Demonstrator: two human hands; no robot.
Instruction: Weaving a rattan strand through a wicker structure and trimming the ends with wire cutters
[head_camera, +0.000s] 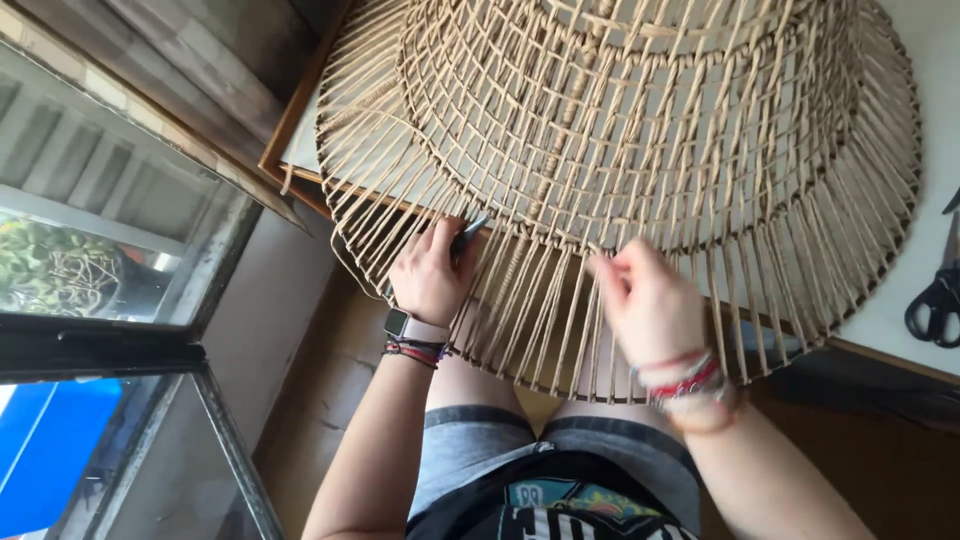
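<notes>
Wicker lampshade (640, 150) overhanging the desk's (900, 300) near edge. Left hand (430, 275), grip closed around a dark tool (468, 238); right hand (650, 305) pinches one strand (585, 330). Risk: overbending may snap the strand; scissors (938, 300) lie near the right edge.

A large round woven rattan piece (620, 150), pale tan, lay on a white table, its flared rim overhanging the edge. Loose upright spokes fanned outward around the rim; tighter weaving ringed the centre. It was perhaps a basket or lampshade
</notes>
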